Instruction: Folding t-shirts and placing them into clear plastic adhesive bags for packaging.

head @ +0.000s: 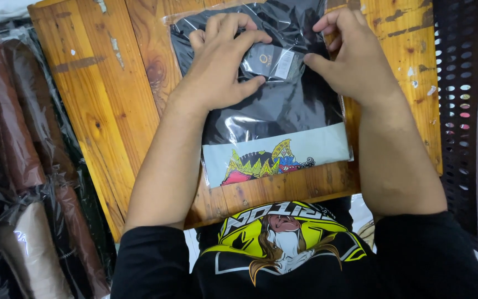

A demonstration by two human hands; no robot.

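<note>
A folded black garment sealed in a clear plastic bag (266,105) lies flat on the far-right part of a worn orange-brown wooden table (100,105), its near end showing a pale grey card with a colourful printed figure (275,156). The left hand (222,61) rests palm-down on the far part of the bag, fingers curled and pressing the plastic, thumb extended toward a small grey tag (275,62) inside the bag. The right hand (352,55) lies at the bag's far right edge, fingers bent over the plastic and thumb pointing left toward the same tag; neither hand lifts the bag off the table. To the left of the table stand rows of bagged garments in brown, black and beige (23,182). To the right stands a dark perforated plastic crate (460,111). At the near edge appears the person's black shirt with a yellow graphic (283,243).
</note>
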